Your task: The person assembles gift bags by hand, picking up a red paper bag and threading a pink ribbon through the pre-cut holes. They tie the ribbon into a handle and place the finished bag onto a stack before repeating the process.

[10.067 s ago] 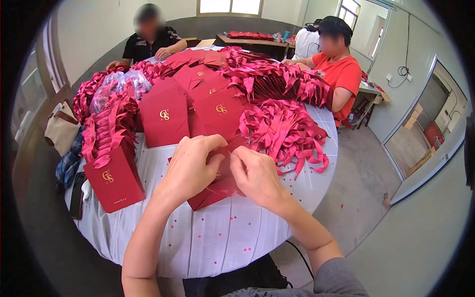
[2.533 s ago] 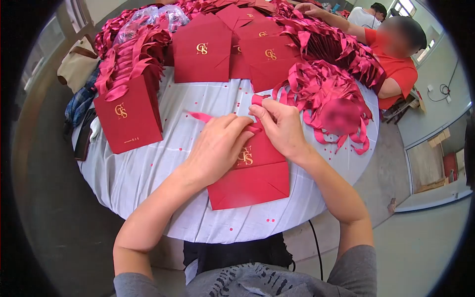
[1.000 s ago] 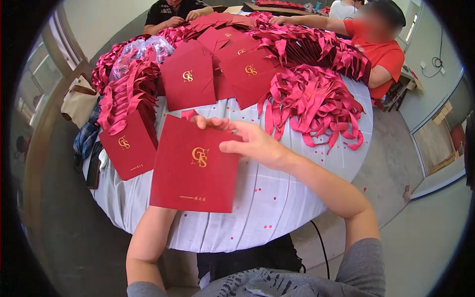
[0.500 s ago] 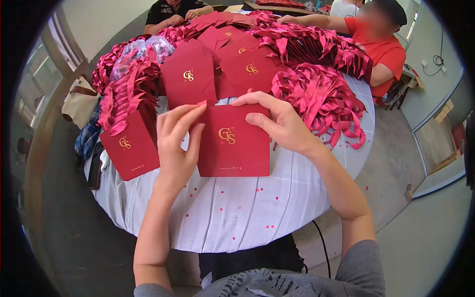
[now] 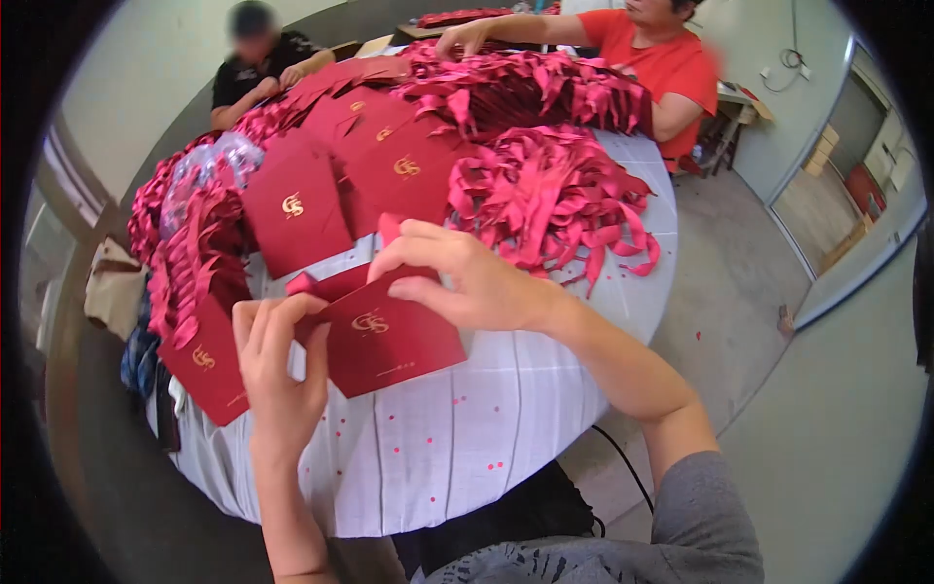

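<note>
A dark red paper bag [image 5: 399, 341] with a gold monogram is tilted above the white tablecloth, its top edge parted a little. My left hand [image 5: 279, 375] is closed, pinching the bag's upper left corner. The fingers of my right hand [image 5: 477, 282] are bent and pinch the top edge further right. Small pink-red tabs, perhaps ribbon, stick up by both hands' fingertips. Just beyond the bag lie several flat red bags [image 5: 297, 214] with the same monogram. Left of my left hand leans a row of red bags [image 5: 206, 365] with satin ribbon handles.
A loose heap of red ribbons [image 5: 559, 200] lies at the right, before a long row of ribboned bags [image 5: 545, 92]. Clear plastic [image 5: 209, 165] rests at the left. Two people sit across the round table [image 5: 525, 409], one in red [image 5: 671, 83], one in black [image 5: 233, 92].
The bag has gone from facing me squarely to tilted, and its top has opened. My hands keep hold of its edge. The view has swung right, shifting everything leftward.
</note>
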Available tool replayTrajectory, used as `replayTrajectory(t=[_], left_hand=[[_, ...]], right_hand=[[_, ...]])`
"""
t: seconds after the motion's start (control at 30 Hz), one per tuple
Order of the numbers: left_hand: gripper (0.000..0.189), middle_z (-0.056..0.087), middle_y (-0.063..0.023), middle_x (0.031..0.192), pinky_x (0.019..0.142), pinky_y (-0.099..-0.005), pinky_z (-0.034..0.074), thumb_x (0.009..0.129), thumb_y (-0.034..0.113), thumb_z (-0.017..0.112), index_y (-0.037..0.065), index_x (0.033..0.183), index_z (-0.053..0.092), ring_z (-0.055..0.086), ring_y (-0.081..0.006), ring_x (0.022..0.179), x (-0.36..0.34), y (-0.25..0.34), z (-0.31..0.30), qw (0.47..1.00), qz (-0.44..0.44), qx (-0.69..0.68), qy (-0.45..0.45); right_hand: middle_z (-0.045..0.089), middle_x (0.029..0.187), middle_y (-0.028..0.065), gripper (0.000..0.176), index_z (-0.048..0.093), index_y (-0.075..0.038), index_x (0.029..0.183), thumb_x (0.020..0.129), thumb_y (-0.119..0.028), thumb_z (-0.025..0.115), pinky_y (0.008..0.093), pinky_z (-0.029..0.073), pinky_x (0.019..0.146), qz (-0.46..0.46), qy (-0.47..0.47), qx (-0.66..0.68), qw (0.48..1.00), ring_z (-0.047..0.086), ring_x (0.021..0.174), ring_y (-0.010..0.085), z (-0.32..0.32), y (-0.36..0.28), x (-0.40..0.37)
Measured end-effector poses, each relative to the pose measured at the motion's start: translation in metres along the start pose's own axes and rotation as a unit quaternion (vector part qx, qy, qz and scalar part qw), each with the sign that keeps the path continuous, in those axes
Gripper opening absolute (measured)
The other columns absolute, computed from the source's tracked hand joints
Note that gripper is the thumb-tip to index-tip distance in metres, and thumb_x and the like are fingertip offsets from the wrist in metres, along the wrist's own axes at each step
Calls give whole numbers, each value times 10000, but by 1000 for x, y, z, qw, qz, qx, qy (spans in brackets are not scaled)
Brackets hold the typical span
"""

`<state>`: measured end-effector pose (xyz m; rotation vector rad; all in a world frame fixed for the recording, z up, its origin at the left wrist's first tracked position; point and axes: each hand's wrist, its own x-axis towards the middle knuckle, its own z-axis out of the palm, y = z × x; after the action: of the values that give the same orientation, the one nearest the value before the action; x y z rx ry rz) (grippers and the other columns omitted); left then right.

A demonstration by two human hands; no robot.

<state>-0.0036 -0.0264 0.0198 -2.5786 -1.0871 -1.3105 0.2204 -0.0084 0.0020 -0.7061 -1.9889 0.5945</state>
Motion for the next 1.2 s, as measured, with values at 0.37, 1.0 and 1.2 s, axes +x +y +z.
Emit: replayTrajectory(t=[0.37, 1.0, 1.2], left_hand=[[147, 573, -73, 757, 584, -250, 408, 766, -50, 643, -13, 896, 584, 496, -147, 623, 3, -21, -22, 990, -108, -48, -77], [149, 598, -7, 794, 572, -198, 412, 827, -10, 647, -13, 970, 608, 512, -43, 673, -15, -55, -4, 972, -172, -142, 68], [147, 609, -56, 763, 546, -233, 411, 827, 13, 636, -11, 969, 611, 506, -85, 607, -13, -54, -4, 967, -202, -139, 68]], right_hand=[[628, 1024, 57, 246, 633, -75, 1134, 894, -121, 602, 270, 489, 763, 86, 57, 189, 976, 593, 930, 130, -26, -4, 4], [556, 827, 74, 80, 619, -58, 805, 744, -109, 627, 373, 465, 726, -15, -30, -436, 899, 543, 845, 267, -11, 104, -7], [587, 945, 117, 103, 593, -22, 834, 744, -2, 638, 365, 446, 785, -56, 60, -299, 951, 541, 905, 290, -17, 80, 5]])
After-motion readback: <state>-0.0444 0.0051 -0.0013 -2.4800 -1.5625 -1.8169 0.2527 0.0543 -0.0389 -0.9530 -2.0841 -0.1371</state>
